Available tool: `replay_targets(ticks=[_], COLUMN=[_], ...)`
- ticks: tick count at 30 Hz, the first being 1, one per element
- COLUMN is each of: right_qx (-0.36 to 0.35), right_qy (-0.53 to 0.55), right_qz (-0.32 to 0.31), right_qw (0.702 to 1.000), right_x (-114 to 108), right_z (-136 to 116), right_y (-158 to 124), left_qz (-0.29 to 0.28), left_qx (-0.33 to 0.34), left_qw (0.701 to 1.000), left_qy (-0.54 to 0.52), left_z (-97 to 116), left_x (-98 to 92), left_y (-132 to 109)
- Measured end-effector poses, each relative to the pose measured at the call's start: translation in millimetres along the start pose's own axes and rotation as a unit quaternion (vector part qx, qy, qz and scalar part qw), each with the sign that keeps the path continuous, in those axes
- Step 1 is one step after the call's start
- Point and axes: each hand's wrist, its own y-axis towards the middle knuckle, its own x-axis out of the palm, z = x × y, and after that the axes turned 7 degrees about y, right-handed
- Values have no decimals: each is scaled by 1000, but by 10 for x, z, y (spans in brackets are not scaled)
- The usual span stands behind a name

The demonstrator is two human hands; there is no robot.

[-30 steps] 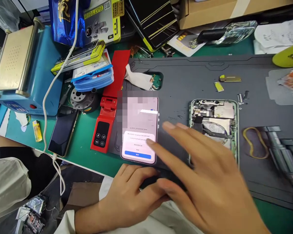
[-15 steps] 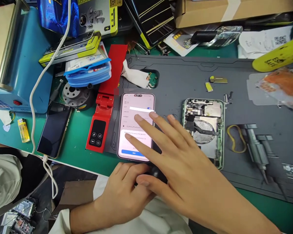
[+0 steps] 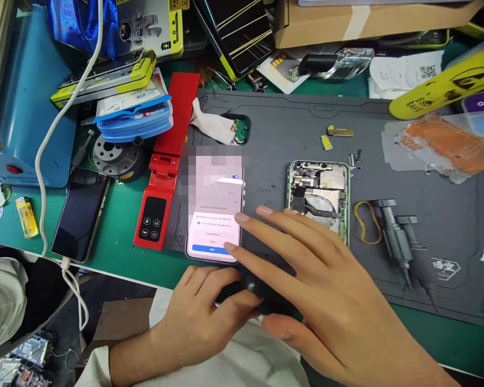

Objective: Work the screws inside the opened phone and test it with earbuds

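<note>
A lit phone (image 3: 215,212) with a pale screen and a blue button lies on the dark grey work mat (image 3: 387,161). My right hand (image 3: 318,290) hovers over the mat with its fingers stretched out; the forefinger tip touches the screen near the blue button. My left hand (image 3: 193,322) is curled round a small black object (image 3: 246,287) at the mat's front edge, just below the phone. An opened green phone body (image 3: 318,199) with bare inner parts lies to the right of my fingers.
A red folding device (image 3: 161,188) lies left of the lit phone. A dark phone (image 3: 80,215) on a white cable sits further left, beside a yellow lighter (image 3: 26,217) and a blue machine (image 3: 24,107). Metal tools (image 3: 399,242), a yellow rubber band (image 3: 365,223) and small parts lie right.
My right hand has drawn back down the screen, its forefinger now near the blue button. The view has shifted so everything sits further left. My left hand stays on the black object.
</note>
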Motion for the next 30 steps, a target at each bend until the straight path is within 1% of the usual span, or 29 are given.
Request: replay_targets(ticks=[8,11,14,16,19,23,27,30], right_qx=[-17,7,57,71,59,23,24,22], right_qy=[0,25,43,54,62,59,67,55], right_qz=[-22,8,60,99,124,114,145,167], right_qw=[1000,1000,996,991,989,991,987,984], right_x=[12,2,-1,13,62,174,308,366], right_z=[6,19,10,-5,-38,-88,-127,-140], right_y=[14,-33,-132,-218,-350,-479,-544,-579], left_qz=[-4,-6,-5,1,11,20,19,18], left_qx=[-2,-1,0,-3,-17,-20,-2,-1], left_qw=[1000,1000,1000,1000,999,998,998,998], left_qy=[-3,-6,-8,-16,-33,-48,-58,-63], left_z=[-7,-8,-2,6,17,11,-20,-21], left_x=[14,-3,-28,-47,-72,-79,-69,-72], left_y=[-54,-27,0,1,-22,-67,-88,-85])
